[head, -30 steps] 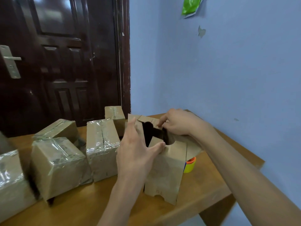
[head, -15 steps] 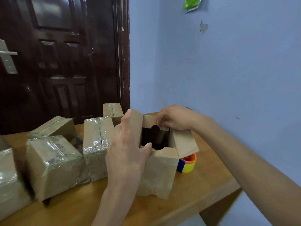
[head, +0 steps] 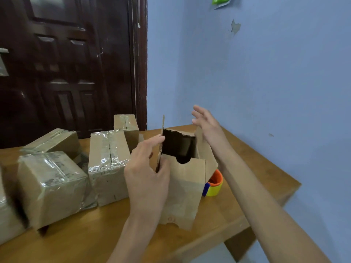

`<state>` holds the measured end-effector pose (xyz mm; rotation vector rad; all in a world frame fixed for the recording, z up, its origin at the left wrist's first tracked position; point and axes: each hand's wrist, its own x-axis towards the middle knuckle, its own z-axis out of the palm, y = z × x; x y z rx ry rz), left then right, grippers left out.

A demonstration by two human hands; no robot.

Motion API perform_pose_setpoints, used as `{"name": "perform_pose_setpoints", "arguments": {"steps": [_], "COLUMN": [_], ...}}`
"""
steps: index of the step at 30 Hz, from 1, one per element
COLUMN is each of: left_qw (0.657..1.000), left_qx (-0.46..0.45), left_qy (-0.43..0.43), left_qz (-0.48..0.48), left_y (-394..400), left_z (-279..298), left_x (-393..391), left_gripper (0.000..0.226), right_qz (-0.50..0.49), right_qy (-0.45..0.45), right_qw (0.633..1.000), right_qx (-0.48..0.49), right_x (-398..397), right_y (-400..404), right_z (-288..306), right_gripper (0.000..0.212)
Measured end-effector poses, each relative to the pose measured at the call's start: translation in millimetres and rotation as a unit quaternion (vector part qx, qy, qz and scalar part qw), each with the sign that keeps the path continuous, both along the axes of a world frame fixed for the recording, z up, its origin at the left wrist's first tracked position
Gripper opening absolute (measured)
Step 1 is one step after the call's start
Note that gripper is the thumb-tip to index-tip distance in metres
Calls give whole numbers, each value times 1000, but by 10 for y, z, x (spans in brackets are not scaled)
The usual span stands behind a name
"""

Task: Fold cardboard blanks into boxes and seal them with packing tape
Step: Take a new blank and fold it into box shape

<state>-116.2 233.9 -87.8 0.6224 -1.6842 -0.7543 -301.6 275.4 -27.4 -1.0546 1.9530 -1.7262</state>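
Head view.

Open cardboard box (head: 187,188): stands upright on the wooden table (head: 247,209), near its right front edge, top flaps raised, dark interior showing. Near flap carries a half-round notch at its upper edge. Left flap stands almost vertical, seen edge-on.

Left hand (head: 147,175): at the box's left side. Thumb and fingers pinch the base of the upright left flap, thumb on the inner face, fingers along the outer face.

Right hand (head: 207,123): above the box's right rear corner, fingers straight and spread apart, holding nothing. Whether the heel of the palm touches the right flap cannot be told.

Tape roll (head: 213,184): orange, yellow and blue, on the table just beside the box's right side, partly hidden behind it.

Sealed boxes, wrapped in clear packing tape, on the table left of the open box:
- tall one (head: 109,164), just beside the left hand;
- large one (head: 51,186) toward the front left;
- one (head: 55,140) behind that, tilted;
- small one (head: 127,128) at the rear;
- one more (head: 7,215) cut off by the left edge.

Surroundings: dark brown door (head: 66,63) behind the table; pale blue wall (head: 266,82) to the right, with chipped paint and a green item (head: 221,0) at the top edge.
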Motion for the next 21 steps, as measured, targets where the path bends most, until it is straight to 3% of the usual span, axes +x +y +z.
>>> {"name": "perform_pose_setpoints", "arguments": {"steps": [2, 6, 9, 11, 12, 13, 16, 18, 21], "left_qw": [1000, 999, 998, 997, 997, 997, 995, 991, 976], "left_qx": [-6, 4, -5, -13, -18, -25, -46, -60, -54], "left_qy": [-6, -15, -26, -30, -33, -36, -42, -71, -149], "left_qz": [2, -29, -53, -66, -70, -70, -72, -94, -146], "left_y": [-18, 3, 39, 49, 51, 41, -29, -79, -129], "left_z": [-7, -37, -68, -102, -119, -147, -241, -264, -243], "left_x": [-24, -71, -83, -89, -91, -89, -65, -36, 34], "left_gripper": [51, 59, 66, 65, 63, 61, 52, 44, 59], "right_qz": [2, 62, 31, 55, 71, 67, -28, -57, -24], "right_qy": [21, 147, 314, 363, 361, 343, 174, 68, 114], "right_qw": [998, 953, 855, 808, 814, 845, 971, 992, 976], "right_qx": [64, 259, 412, 461, 448, 405, 158, 89, 182], "right_x": [13, 86, 121, 104, 99, 102, 115, 96, -5], "right_y": [-56, -182, -289, -388, -423, -435, -373, -311, -270], "right_z": [71, 237, 353, 318, 255, 182, -50, -141, -224], "right_gripper": [51, 32, 34, 31, 28, 25, 22, 32, 47]}}
